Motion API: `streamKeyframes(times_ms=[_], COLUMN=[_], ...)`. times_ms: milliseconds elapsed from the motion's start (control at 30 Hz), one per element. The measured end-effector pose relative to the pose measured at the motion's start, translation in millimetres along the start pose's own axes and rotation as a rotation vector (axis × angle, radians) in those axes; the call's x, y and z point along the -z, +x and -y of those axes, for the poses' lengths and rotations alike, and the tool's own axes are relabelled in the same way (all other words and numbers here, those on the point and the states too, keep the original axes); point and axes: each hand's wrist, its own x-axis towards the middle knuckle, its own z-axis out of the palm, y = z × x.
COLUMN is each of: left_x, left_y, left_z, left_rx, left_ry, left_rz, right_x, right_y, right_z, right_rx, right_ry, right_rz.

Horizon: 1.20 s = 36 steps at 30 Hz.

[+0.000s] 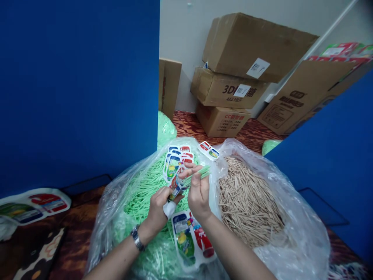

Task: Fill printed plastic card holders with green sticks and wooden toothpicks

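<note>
My left hand (159, 206) is closed around a small printed pouch (176, 187), low over a clear plastic bag (109, 217) filled with thin light-green sticks (140, 198). In my right hand (199, 194), fingers and thumb pinch a small bundle of green sticks (204, 171) slanting toward the pouch's upper end. Whether their lower ends are inside it, I cannot tell. Several matching soda-print pouches (172, 165) lie on the green sticks just beyond my hands. A larger-looking pouch (185, 239) with the same print lies below them, partly behind my right forearm.
To the right stands a second plastic bag (309, 229) of tan sticks (247, 202). A flat pouch (208, 150) rests between the bags' far edges. Blue panels (78, 85) flank both sides. Stacked cartons (224, 89) stand behind, and a printed pouch (37, 206) lies at left.
</note>
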Motion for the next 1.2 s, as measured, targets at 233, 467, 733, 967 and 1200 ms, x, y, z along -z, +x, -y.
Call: streamKeyframes(times_ms=[233, 467, 733, 967, 1200], left_x=[-4.2, -0.6, -1.6, -3.5, 0.0], left_y=[-1.7, 0.4, 2.2, 0.9, 3.6], left_z=[3.8, -2.5, -0.8, 3.1, -3.2], left_rx=[0.016, -0.009, -0.024, -0.014, -0.066], left_ry=[-0.010, -0.001, -0.002, 0.006, 0.006], left_rz=[0.015, 0.016, 0.001, 0.012, 0.017], right_x=[2.9, 2.4, -0.8, 1.4, 0.2], right_y=[4.5, 3.3, -6.8, -4.3, -7.1], right_z=[-0.6, -1.4, -3.5, -2.2, -7.6], right_rx=[0.028, -0.005, -0.067, -0.112, -0.105], right_ry=[0.050, 0.000, 0.003, 0.032, -0.054], right_rz=[-0.038, 0.008, -0.007, -0.032, 0.038])
